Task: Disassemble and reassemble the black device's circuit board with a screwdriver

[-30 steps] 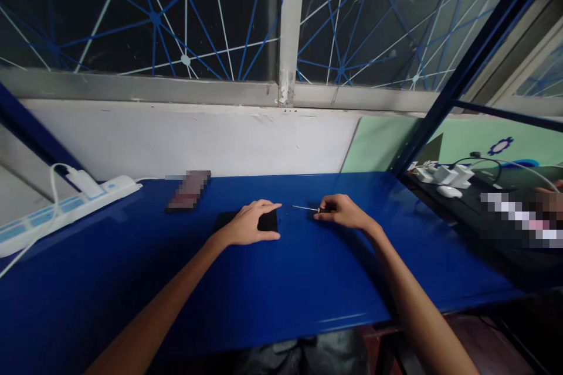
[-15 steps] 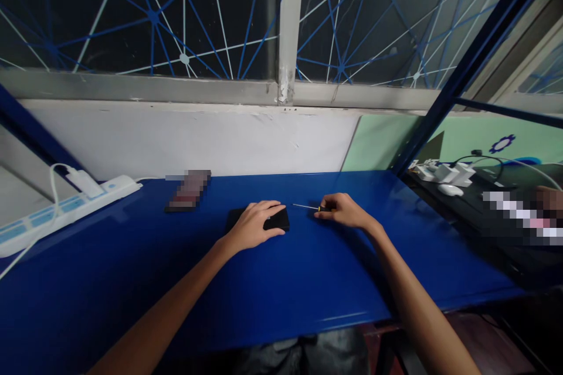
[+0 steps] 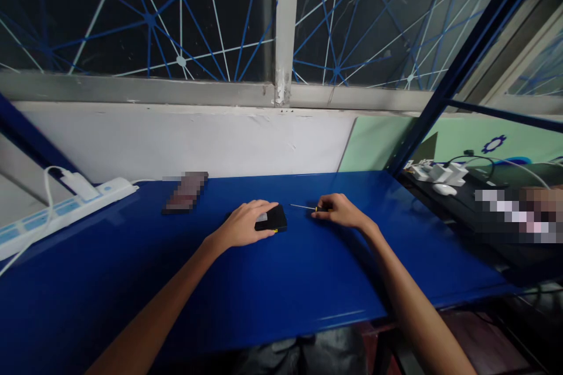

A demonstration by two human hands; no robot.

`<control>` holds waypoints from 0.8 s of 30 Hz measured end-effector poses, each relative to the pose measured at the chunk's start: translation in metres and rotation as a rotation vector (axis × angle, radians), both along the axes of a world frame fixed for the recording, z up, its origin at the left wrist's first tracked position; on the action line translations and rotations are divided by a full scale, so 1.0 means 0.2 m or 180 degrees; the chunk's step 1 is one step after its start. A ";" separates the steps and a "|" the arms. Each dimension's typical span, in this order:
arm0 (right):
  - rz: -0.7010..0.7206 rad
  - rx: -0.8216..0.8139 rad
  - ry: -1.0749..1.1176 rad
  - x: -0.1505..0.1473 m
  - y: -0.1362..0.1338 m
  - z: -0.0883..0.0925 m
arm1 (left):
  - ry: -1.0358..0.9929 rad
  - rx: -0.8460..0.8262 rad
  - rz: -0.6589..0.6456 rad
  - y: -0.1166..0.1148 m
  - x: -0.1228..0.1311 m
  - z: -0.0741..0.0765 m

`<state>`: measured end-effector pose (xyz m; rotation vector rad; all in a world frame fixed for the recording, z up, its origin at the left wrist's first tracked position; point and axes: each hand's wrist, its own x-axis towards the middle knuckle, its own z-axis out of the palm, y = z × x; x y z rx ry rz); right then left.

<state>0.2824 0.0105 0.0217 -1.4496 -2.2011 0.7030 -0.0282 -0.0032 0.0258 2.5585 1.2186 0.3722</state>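
Observation:
My left hand [image 3: 243, 225] lies over a flat black box [image 3: 278, 220] on the blue table, thumb along its near edge and fingers across the top. A pale label and a small yellow patch show on the box; its left part is hidden under the hand. To the right, my right hand [image 3: 339, 211] is closed around the dark handle of a small screwdriver [image 3: 303, 207]. Its thin metal shaft points left toward the box, with a gap between tip and box.
A white power strip [image 3: 65, 211] with a plugged-in charger lies on the left of the blue table [image 3: 272, 293]. A blurred-out flat item [image 3: 185, 193] lies behind my left hand. At right, white adapters [image 3: 446, 173] and cables sit on a dark surface, near another person's blurred hand.
My left hand has slid slightly left over the box, showing more of its top, the label and the yellow patch. My right hand keeps hold of the screwdriver. The view has shifted slightly.

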 end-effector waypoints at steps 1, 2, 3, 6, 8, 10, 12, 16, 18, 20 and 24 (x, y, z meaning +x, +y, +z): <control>-0.0002 0.0001 -0.0012 0.00 0.00 0.00 | -0.0019 -0.0009 0.0019 0.01 -0.01 0.00; -0.0005 0.0000 -0.0023 0.00 0.00 0.00 | -0.0032 -0.0009 0.0029 0.02 -0.03 0.00; -0.0004 -0.0005 -0.0035 0.00 0.00 0.00 | -0.0041 0.0004 0.0038 0.02 -0.04 0.00; -0.0027 -0.0017 -0.0079 0.00 0.00 0.01 | -0.0032 0.0133 0.0137 0.04 -0.07 0.01; -0.0044 -0.0014 -0.0104 0.00 -0.01 0.01 | 0.0069 0.0294 0.0328 0.03 -0.08 0.02; -0.0053 -0.0015 -0.0116 -0.01 -0.01 0.01 | 0.0266 0.0464 0.0600 0.02 -0.07 0.03; -0.0044 -0.0025 -0.0119 -0.01 -0.01 0.01 | 0.0461 0.0608 0.0932 -0.01 -0.04 0.03; -0.0026 -0.0025 -0.0097 -0.01 -0.01 0.01 | 0.0465 0.0701 0.1723 -0.05 0.03 0.02; -0.0013 -0.0018 -0.0096 -0.01 -0.01 0.01 | 0.0409 0.0657 0.1819 -0.04 0.02 0.03; -0.0002 -0.0014 -0.0092 -0.01 -0.01 0.01 | 0.0408 0.0647 0.1567 -0.02 -0.03 0.04; -0.0002 -0.0024 -0.0072 -0.01 -0.01 0.01 | 0.0466 0.0220 0.0238 0.03 -0.18 0.08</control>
